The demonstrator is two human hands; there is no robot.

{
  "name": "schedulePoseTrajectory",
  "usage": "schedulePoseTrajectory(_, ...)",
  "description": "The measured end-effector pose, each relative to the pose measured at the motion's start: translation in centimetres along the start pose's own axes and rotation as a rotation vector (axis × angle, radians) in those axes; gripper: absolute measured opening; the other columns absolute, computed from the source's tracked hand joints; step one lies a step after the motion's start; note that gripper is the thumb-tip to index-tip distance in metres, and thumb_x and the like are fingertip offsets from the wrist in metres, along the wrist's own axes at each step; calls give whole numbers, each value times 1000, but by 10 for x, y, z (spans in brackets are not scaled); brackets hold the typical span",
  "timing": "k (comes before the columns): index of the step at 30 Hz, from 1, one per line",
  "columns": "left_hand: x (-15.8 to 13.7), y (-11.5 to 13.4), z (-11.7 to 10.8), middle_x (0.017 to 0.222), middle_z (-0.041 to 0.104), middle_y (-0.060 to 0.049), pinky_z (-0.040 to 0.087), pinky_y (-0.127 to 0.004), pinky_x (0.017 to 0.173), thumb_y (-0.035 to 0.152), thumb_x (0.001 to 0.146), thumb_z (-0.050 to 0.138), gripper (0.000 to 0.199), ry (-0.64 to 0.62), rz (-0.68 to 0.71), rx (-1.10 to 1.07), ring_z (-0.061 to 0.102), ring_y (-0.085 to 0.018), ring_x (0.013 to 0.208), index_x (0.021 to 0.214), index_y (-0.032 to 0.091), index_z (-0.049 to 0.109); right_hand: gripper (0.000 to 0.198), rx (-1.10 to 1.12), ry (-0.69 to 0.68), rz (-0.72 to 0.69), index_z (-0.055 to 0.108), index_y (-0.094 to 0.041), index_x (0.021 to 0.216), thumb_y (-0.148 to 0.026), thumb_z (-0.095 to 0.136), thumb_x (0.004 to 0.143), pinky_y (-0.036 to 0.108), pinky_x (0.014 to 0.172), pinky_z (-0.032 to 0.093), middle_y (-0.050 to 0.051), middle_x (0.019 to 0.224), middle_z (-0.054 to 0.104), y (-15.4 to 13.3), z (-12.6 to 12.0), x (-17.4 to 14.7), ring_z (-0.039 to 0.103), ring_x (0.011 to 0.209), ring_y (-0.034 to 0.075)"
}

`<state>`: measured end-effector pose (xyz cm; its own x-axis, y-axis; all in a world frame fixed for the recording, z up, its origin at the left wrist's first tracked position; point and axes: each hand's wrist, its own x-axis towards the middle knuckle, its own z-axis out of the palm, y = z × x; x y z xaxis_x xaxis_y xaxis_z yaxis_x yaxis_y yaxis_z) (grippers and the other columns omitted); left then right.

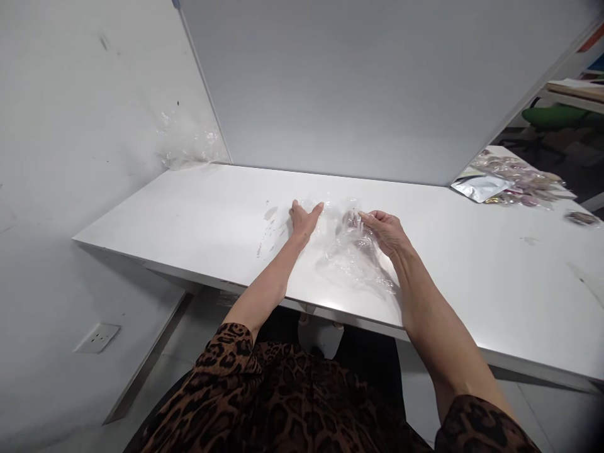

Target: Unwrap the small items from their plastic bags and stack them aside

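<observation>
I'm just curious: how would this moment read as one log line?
left hand: flat on clear plastic bag | right hand: pinching bag | bag: on white table | packet pile: far right

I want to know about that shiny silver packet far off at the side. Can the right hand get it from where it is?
Probably not without stretching or leaning. The right hand is on the clear plastic bag mid-table, and the silver packet lies well off toward the table's far right end. Nothing stands between them on the bare white top.

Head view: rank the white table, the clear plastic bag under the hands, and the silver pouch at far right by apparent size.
1. White table, by far the largest.
2. Clear plastic bag.
3. Silver pouch, though it lies farther away, so its rank against the bag is unsure.
</observation>
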<state>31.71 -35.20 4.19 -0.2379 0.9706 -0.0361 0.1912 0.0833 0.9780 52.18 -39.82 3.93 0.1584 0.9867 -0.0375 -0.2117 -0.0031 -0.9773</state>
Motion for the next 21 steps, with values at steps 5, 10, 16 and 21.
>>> schedulePoseTrajectory(5,-9,7,-4,154,44,-17,40,-40,114,53,94,62,70,-9,346,196,47,-29,141,152,21,41,56,4,79,-145,59,-18,57,-53,100,44,22,48,32,-6,51,47,6,5,2,38,49,6)
schedulePoseTrajectory(10,-22,-8,18,131,65,-15,50,-37,99,57,79,80,82,-635,222,4,65,-27,112,146,19,51,50,-30,-42,-181,65,-18,62,-57,96,53,22,49,38,-3,55,55,5,10,-3,44,52,7)
schedulePoseTrajectory(16,-18,-2,20,103,73,-8,57,-36,92,19,87,73,34,-617,-296,-595,70,-16,85,119,15,62,49,150,87,-218,64,-18,66,-50,98,52,18,45,42,-2,66,63,-1,-3,4,46,49,4)
schedulePoseTrajectory(21,-11,10,9,92,73,-7,58,-29,87,21,102,50,18,-686,-520,-865,71,-14,82,104,13,66,44,274,190,-195,62,-18,67,-38,99,54,15,44,45,-5,68,63,-6,-16,10,46,49,3)
